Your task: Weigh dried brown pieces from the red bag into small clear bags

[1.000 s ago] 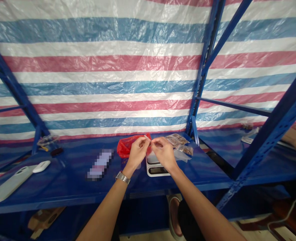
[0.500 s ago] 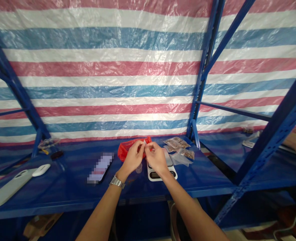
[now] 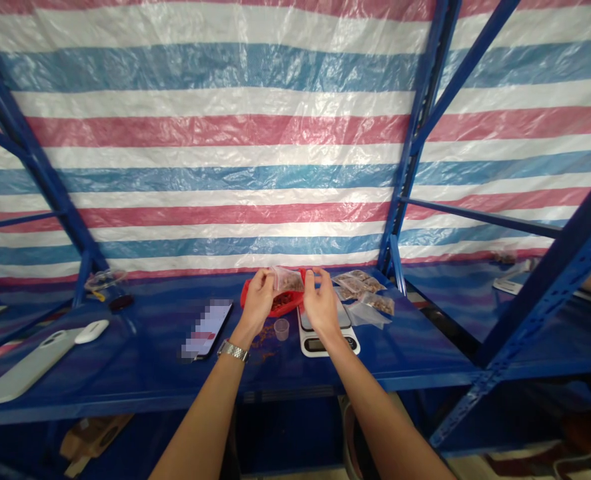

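My left hand (image 3: pixel 258 300), with a metal watch on its wrist, pinches the left end of a small clear zip bag (image 3: pixel 287 279) that has brown bits in it. At the bag's right end is my right hand (image 3: pixel 320 300), its thumb and fingers slightly apart, above a white kitchen scale (image 3: pixel 329 343). Beneath the zip bag lies an open red plastic bag (image 3: pixel 281 305) with dark reddish-brown bits inside. A small clear plastic cup (image 3: pixel 281 329) stands between my wrists, left of the scale.
Filled zip bags (image 3: pixel 360 283) and flat clear bags (image 3: pixel 368 315) lie right of the scale. Brown crumbs are scattered by the cup. Left are a phone (image 3: pixel 215 327), a pale phone (image 3: pixel 30 363), a white case (image 3: pixel 92 331) and a clear container (image 3: pixel 106 283). Blue posts (image 3: pixel 400 180) frame the shelf.
My hands have moved apart from their close pinch, and the filled zip bag now shows stretched out between them. The cup and the red bag's contents have come into clearer view.
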Action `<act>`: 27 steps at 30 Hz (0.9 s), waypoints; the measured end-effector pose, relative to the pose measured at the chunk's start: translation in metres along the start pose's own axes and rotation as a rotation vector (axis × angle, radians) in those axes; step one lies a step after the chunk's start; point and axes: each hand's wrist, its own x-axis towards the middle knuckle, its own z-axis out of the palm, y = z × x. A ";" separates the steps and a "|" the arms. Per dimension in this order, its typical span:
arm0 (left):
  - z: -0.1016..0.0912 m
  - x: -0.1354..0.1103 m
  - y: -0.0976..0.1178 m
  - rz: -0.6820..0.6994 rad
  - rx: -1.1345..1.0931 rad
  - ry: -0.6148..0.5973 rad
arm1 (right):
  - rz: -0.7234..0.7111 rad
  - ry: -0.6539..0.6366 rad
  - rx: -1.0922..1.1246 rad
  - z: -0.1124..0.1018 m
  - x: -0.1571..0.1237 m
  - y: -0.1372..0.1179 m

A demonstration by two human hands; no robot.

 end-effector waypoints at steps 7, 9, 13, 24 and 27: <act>-0.009 0.008 -0.016 -0.031 0.023 0.055 | 0.134 -0.100 0.292 0.017 0.012 0.018; -0.013 0.008 -0.020 0.093 0.243 0.144 | 0.021 -0.008 0.230 0.019 0.016 0.022; -0.016 0.002 -0.022 0.343 0.724 -0.038 | -0.141 -0.001 0.101 0.022 0.020 0.027; -0.001 0.001 -0.025 0.267 0.926 -0.129 | -0.203 -0.170 0.103 0.025 0.016 0.024; -0.003 0.000 -0.028 0.252 0.924 -0.105 | -0.233 -0.213 0.131 0.027 0.015 0.022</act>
